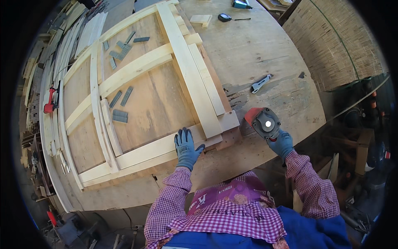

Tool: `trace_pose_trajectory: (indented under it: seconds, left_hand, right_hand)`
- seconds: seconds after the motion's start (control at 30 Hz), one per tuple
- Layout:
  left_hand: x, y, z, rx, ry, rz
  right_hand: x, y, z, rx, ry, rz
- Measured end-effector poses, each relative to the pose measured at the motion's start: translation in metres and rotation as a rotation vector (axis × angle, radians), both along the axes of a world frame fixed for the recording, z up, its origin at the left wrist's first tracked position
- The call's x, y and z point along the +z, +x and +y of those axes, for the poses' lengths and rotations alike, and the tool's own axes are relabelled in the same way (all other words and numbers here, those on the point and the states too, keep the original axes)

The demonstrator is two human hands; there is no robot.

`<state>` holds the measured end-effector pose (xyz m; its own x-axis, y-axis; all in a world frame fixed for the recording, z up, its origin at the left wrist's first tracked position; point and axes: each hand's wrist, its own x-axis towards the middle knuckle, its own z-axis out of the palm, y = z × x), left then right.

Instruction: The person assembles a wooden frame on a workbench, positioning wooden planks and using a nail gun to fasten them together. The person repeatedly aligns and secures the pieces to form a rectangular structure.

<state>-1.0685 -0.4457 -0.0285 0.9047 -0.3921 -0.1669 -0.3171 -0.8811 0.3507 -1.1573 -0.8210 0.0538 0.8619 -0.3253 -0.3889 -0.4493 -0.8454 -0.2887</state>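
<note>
A pale wooden frame of rails and crosspieces lies on the plywood worktable. My left hand, in a blue-grey glove, rests with its fingers stretched out on the near rail, a little left of the frame's near right corner. My right hand, gloved alike, is wrapped round the handle of a red and black staple gun. The staple gun is to the right of that corner, apart from the wood; its lower end is hidden beneath its body. Several strips of staples lie inside the frame's openings.
On the plywood worktable lie a utility knife, a tape measure and a small wood block. A second red tool is at the left, beside long wood strips. A woven panel stands at the far right.
</note>
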Motion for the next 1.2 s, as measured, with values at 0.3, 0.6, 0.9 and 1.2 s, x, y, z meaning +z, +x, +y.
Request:
trace_pose_trajectory:
  seconds: [0.3,0.6,0.9,1.2]
  left_hand:
    - [0.005,0.021,-0.006,-0.027,0.091,0.023]
    - [-0.003,0.049,-0.031,-0.257,0.191,0.058]
    - [-0.021,0.043,-0.043,-0.172,-0.016,0.085]
    - [-0.02,0.038,-0.043,-0.104,-0.087,0.087]
  right_hand:
    - [0.013,0.004,0.029,-0.042,0.315,0.041]
    - [-0.009,0.002,0.015,-0.034,0.468,0.088]
    - [-0.01,0.001,0.011,0.114,0.417,-0.046]
    - [0.0,0.001,0.015,0.051,0.425,-0.152]
